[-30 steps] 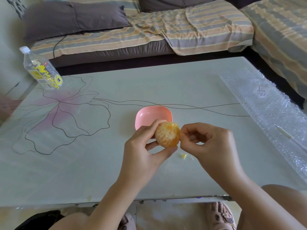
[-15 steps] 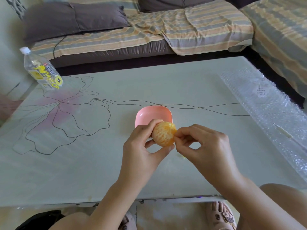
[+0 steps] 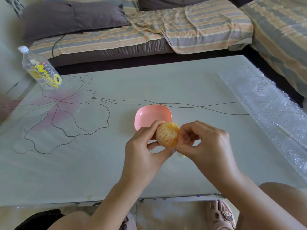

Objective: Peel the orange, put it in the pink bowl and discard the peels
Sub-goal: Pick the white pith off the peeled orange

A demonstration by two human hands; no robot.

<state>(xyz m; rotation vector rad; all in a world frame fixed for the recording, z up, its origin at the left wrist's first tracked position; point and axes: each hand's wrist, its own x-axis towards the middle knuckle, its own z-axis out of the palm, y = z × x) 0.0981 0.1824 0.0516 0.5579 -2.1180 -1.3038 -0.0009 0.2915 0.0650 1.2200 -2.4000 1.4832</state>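
Note:
My left hand (image 3: 144, 150) holds the peeled orange (image 3: 167, 134) between thumb and fingers, just above the table and in front of the pink bowl (image 3: 152, 116). The orange shows bare segments with white pith. My right hand (image 3: 204, 145) is curled against the orange's right side, its fingertips pinching at the surface there. The bowl stands empty behind the fruit. A small yellowish scrap of peel (image 3: 182, 156) lies on the table under my right hand, mostly hidden.
A plastic bottle (image 3: 40, 70) with a yellow label stands at the table's (image 3: 83, 171) far left corner. Bubble wrap (image 3: 272, 113) with a thin white stick covers the right side. A sofa with striped covers runs behind the table.
My right hand has moved left from beside the orange onto its right side, covering the scrap on the table. The left hand has turned the orange slightly.

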